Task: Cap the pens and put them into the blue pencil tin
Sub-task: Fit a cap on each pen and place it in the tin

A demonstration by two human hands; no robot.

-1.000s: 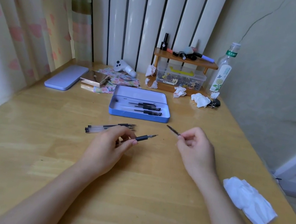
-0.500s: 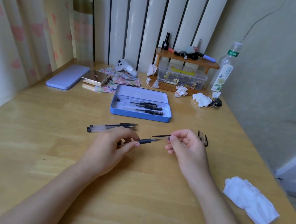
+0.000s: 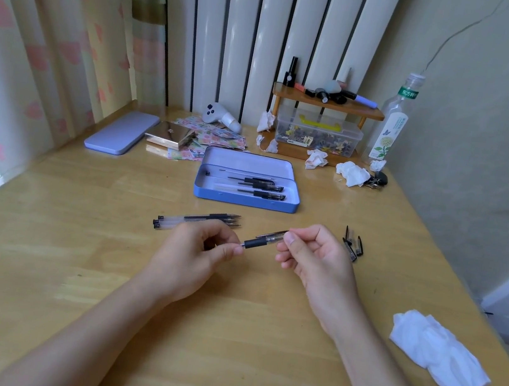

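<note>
Left hand [image 3: 195, 250] pinching a black-gripped pen [image 3: 257, 242] by its barrel, right hand [image 3: 316, 258] pinching a clear cap [image 3: 274, 236] over the pen's tip, uncapped pens [image 3: 197, 221] on the table [image 3: 38, 259] behind the left hand, loose caps [image 3: 352, 245] right, open blue pencil tin [image 3: 245, 199] beyond holding capped pens.

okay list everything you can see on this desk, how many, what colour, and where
blue pencil tin: 1, blue, open, desk centre
capped pens: about 3, black and clear, inside tin
uncapped pens: 3, clear and black, left of hands
loose caps: a few, black, right of hands
tin lid: 1, lilac, far left
wooden shelf: 1, brown, back
bottle: 1, clear, back right
cloth: 1, white, near right
left hand: holds pen
right hand: fitting cap
</note>
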